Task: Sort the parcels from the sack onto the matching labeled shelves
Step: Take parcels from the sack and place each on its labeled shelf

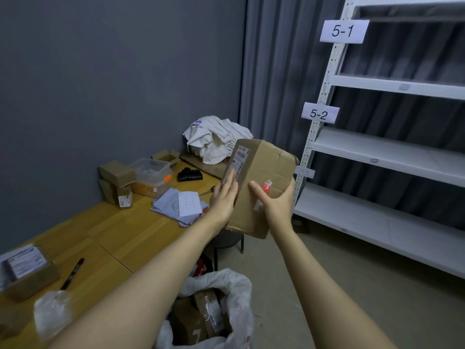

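**Two hands on one box, left of the rack**

Held in the air just left of the rack [327, 81] is the box [266, 172]. It hangs above the sack [236, 293], which stands lower and further left of the rack with more parcels inside. On the box, the right hand [274, 205] grips the lower right part, thumb across the front face and fingers wrapped behind. The left hand [224, 200] lies flat with fingers straight against the labelled face, partly covering the label [239, 157].

Risks:
1. **Misread code.** The label is turned aside and half hidden, and its print is too blurred here to read.
2. **Wrong shelf.** On the rack's left post, tag 5-1 [343, 31] and tag 5-2 [319, 114] are clear. The third tag [305, 172] below them is smeared and is probably 5-3.
3. **Slip.** Only one hand truly clamps while the flat palm merely steadies, so the box could pivot and drop toward the sack.
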